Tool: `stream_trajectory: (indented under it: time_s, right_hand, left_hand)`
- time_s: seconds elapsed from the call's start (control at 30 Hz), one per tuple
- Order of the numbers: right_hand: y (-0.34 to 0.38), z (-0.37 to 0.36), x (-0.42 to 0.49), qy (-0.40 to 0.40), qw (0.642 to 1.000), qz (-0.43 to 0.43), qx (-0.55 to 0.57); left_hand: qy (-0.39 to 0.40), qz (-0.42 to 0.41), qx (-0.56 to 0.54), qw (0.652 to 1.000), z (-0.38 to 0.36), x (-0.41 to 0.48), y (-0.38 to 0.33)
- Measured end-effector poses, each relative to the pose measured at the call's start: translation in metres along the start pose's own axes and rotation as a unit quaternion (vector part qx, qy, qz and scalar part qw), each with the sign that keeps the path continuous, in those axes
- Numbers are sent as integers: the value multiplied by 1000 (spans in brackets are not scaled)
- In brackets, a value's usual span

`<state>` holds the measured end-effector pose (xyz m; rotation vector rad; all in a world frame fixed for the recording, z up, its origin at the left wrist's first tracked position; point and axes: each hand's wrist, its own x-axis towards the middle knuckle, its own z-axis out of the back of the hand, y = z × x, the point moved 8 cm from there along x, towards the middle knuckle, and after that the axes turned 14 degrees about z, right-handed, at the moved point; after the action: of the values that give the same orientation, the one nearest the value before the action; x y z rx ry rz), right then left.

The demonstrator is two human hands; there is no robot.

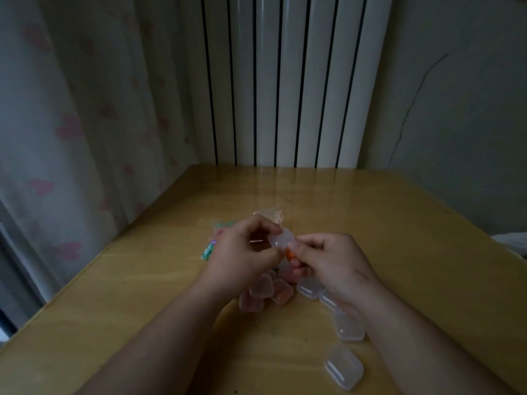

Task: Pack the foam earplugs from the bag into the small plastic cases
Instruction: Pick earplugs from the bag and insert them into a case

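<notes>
We see both hands raised over the middle of the desk (399, 223), meeting fingertip to fingertip. The left hand (242, 252) has its fingers curled and pinches a clear case (282, 238) between thumb and forefinger. The case sits at that hand's fingertips, on its right side, in the gap between the two hands. The right hand (333, 260) is curled as well and pinches an orange earplug (289, 255) at its thumb tip, just under the clear case. We cannot tell whether the case is open, or whether the plug is touching it.

The bag (212, 243), green and pink, lies on the desk behind the left hand, toward the left edge, and the knuckles hide most of it. Below the hands, nearer to us, a cluster of filled cases (268, 292) shows orange-pink through the plastic. A row of empty cases (310, 287) starts just beside that cluster and runs toward the near edge, passing partly under the right forearm. The last one lies alone, closest to the near edge. A far case (268, 213) rests beyond the hands, toward the far edge; we cannot make out its contents.

Past the far edge stands a white radiator (285, 81). A curtain (71, 124) with pink hearts hangs along the left edge, and a cracked wall (456, 109) rises on the right.
</notes>
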<state>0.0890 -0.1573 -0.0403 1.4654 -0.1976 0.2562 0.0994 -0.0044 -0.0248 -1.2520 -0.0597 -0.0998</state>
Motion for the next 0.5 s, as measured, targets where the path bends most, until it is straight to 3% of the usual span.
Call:
stream_trajectory:
  time_s: [0.33,0.5]
  right_hand:
    - [11,-1,-3,1,999,21,-50]
    - [13,1,-3,-22,997,23,-65]
  left_hand:
    - [-19,-45,36,998,-1,0,-4]
    - [7,-25,35,999,-6,-2,-2]
